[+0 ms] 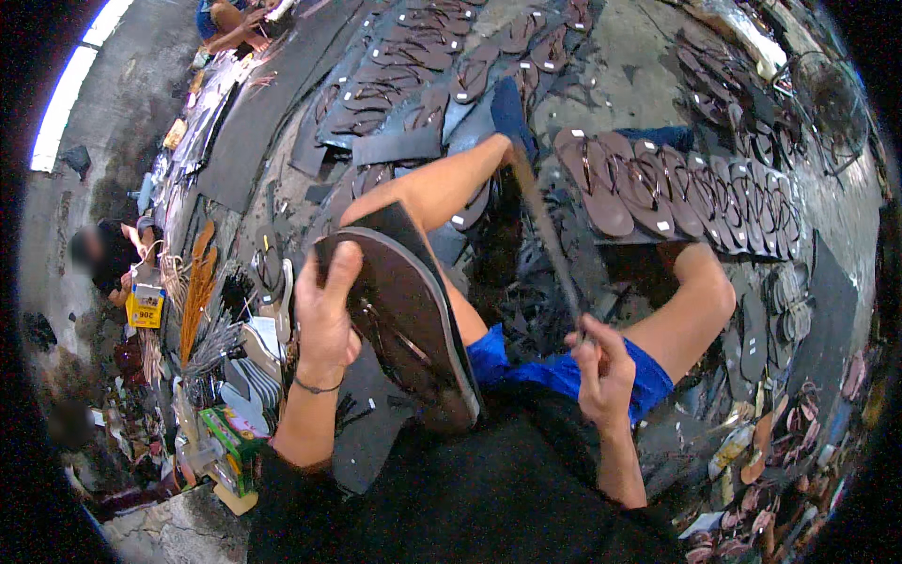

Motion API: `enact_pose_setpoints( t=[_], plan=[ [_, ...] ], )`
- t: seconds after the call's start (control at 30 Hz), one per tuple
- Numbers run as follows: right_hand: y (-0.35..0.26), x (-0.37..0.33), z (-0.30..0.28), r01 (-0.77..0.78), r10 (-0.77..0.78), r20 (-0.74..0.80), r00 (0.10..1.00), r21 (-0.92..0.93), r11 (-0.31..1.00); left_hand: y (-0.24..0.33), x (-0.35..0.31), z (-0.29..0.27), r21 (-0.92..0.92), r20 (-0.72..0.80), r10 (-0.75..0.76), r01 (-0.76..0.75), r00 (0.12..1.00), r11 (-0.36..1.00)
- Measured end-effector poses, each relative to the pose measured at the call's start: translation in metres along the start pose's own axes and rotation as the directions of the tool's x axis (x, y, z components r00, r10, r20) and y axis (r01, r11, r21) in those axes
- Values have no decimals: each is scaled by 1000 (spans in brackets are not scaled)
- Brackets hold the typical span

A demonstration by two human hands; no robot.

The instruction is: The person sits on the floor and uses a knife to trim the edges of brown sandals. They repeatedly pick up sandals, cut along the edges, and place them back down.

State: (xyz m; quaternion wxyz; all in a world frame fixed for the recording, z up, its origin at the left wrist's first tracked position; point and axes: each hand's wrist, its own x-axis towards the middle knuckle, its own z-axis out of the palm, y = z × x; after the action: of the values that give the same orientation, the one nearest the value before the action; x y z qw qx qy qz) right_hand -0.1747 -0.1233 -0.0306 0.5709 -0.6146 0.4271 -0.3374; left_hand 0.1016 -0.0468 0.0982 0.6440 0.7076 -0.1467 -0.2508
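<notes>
My left hand (pixel 325 305) grips a brown flip-flop (pixel 399 329) with the thumb on its footbed. The flip-flop is tilted, and dark straps lie along its middle. A square-cut piece of black sheet (pixel 399 226) sticks out past the sole at the end by my thumb. In my right hand (pixel 601 371), the fingers are closed on one end of a long thin dark strip (pixel 552 226). That strip reaches up and away past my knee and is blurred, so its material is unclear. The hands are apart, with the flip-flop held near my lap.
Rows of finished brown flip-flops (pixel 611 183) lie ahead and to the right. Dark sheets (pixel 254 132) and offcuts cover the floor between. At left stand a green box (pixel 230 437), orange strips (pixel 195 291) and grey straps (pixel 211 348). Other people (pixel 111 258) sit at far left and top left.
</notes>
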Motion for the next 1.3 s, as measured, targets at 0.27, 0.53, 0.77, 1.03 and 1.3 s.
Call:
enact_pose_setpoints(
  t=[0.27,0.53,0.77,1.03,1.3],
  plan=[
    [-12,-69,-17,97,-52,253,966,-169,981,-26,-8,2,-105,253,-287,321,924,941],
    [-16,-46,-5,321,-283,158,946,-322,891,-39,-8,13,-60,378,-219,260,900,964],
    [-65,-3,-18,181,-87,269,959,-351,919,-46,-5,19,178,530,-182,101,828,979],
    [-99,39,-18,226,-88,343,935,-387,894,-36,1,34,135,637,-148,80,757,988],
    [-119,72,-11,272,-78,466,881,-363,891,-32,3,36,165,695,-238,172,679,971]
  ],
)
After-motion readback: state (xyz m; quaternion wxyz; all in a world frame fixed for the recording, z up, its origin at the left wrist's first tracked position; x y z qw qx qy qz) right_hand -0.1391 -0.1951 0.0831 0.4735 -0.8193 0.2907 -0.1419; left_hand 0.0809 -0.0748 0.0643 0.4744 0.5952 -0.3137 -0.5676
